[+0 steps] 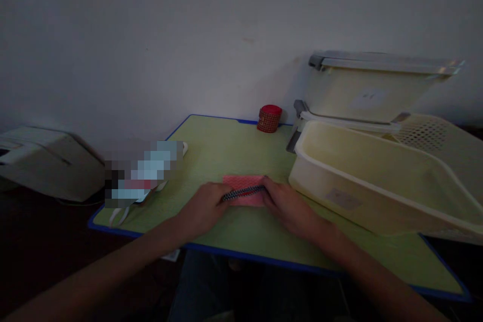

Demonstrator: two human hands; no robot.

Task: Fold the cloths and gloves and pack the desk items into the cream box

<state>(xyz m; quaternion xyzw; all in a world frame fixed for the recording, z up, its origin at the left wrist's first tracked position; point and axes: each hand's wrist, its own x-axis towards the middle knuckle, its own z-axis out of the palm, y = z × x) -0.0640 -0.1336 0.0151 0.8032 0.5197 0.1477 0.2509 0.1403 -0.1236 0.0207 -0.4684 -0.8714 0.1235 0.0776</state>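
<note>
Between my hands stretches a narrow black-and-white patterned strip with some red along it; its exact kind is hard to make out in the dim light. My left hand is closed on its left end. The right end is in the closed fingers of my right hand. Beneath the strip is a flat pink textured piece, seen on the table behind and below it. My right fingers overlap the pink piece's right edge. My palms and most fingertips are hidden.
The green table has a blue edge. A red woven round container stands at the back. To the right are a large cream bin and a lidded box. A pixelated object lies left; a white case stands beyond.
</note>
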